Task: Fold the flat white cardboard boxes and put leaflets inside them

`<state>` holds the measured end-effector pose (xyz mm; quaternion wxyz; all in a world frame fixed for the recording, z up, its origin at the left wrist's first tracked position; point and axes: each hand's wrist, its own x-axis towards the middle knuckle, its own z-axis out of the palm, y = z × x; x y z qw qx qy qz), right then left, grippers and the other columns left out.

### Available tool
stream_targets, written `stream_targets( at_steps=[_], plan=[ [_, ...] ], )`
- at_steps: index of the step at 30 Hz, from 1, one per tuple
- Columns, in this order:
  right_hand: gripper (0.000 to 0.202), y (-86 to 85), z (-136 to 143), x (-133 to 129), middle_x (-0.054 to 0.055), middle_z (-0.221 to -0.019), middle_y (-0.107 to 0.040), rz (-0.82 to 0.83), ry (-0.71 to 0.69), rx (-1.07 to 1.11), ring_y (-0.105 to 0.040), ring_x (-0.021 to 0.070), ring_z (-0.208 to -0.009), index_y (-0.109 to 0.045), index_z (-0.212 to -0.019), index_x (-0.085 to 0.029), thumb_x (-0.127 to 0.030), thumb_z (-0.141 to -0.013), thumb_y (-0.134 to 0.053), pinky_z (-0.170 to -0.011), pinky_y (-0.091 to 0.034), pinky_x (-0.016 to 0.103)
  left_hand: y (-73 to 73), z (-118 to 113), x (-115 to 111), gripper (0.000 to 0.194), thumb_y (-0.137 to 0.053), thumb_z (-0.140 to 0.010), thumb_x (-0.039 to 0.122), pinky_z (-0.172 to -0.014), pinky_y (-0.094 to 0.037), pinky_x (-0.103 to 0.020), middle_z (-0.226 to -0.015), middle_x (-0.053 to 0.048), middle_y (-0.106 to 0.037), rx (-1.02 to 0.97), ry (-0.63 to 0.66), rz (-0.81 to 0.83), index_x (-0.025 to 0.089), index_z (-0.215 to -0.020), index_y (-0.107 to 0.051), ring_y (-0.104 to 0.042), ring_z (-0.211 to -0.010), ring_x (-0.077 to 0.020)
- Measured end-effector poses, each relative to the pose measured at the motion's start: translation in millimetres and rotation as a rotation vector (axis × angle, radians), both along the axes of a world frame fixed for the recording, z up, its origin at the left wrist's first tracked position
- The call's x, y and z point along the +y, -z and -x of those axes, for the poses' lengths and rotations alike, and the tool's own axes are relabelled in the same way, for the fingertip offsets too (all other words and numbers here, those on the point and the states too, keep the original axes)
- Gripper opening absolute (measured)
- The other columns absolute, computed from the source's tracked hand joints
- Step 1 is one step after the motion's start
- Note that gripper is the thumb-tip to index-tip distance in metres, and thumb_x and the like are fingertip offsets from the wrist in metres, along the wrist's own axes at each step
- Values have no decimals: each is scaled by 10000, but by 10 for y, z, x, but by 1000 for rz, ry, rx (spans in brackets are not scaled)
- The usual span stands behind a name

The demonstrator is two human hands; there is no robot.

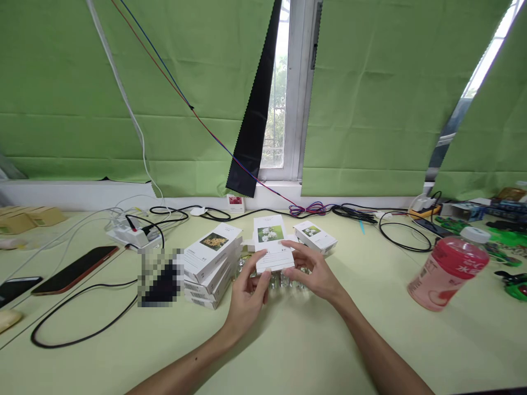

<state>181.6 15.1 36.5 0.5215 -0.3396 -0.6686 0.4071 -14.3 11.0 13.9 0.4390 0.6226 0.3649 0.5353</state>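
Between both hands is a small white cardboard box [275, 258] with a picture of white flowers on its face. My left hand [250, 285] pinches its left lower edge with thumb and fingers. On the other side, my right hand [310, 269] grips the right edge the same way. Several small clear glass bottles [284, 281] stand under and behind the box, partly hidden by it and my fingers. A stack of similar white boxes [213, 252], the top one with a yellow flower picture, is left of my left hand. Another flower box [316, 237] lies beyond my right hand.
A pink drink bottle [448, 271] stands at the right. Black cables [354, 213] run along the back edge. At the left are a power strip [134, 233], a phone [76, 269] and a looped cable [37, 329]. Green parts [457, 225] lie far right.
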Motion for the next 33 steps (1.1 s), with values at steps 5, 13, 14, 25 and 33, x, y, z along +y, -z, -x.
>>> stream_targets(
  at_steps=[5, 13, 14, 25, 33],
  plan=[
    [589, 2, 4, -1, 34, -898, -677, -7, 11, -15, -678, 239, -953, -602, -1372, -260, -410, -832, -779, -860, -578, 394, 0, 3, 9, 534, -591, -938, 497, -404, -370, -190, -663, 47, -507, 2, 0, 0, 205, -1377, -505, -423, -441, -72],
    [558, -3, 0, 0, 29, -892, -688, -14, 30, -27, -684, 234, -944, -620, -1358, -262, -392, -837, -773, -868, -579, 398, 9, 0, 7, 535, -597, -936, 497, -409, -362, -189, -674, 42, -518, 8, -12, 6, 199, -1373, -517, -417, -444, -69],
    [555, -2, 0, 1, 29, -893, -691, -14, 31, -28, -685, 233, -939, -620, -1358, -262, -390, -839, -770, -866, -580, 398, 12, 2, 8, 536, -598, -936, 497, -411, -361, -188, -665, 45, -513, 8, -13, 6, 199, -1374, -517, -415, -444, -69],
    [520, 5, -1, 4, 32, -885, -690, -11, 37, -32, -677, 234, -943, -634, -1348, -260, -399, -860, -745, -849, -587, 387, 12, 7, 6, 556, -569, -944, 529, -416, -365, -206, -606, 50, -475, 19, -27, 8, 189, -1382, -524, -410, -445, -89],
    [516, 1, -2, -2, 29, -877, -677, 3, 35, -27, -666, 222, -913, -630, -1353, -252, -389, -867, -734, -789, -590, 356, 18, 12, 10, 565, -564, -939, 546, -411, -365, -203, -574, 58, -465, 18, -29, -1, 189, -1375, -540, -408, -431, -91]
  ],
)
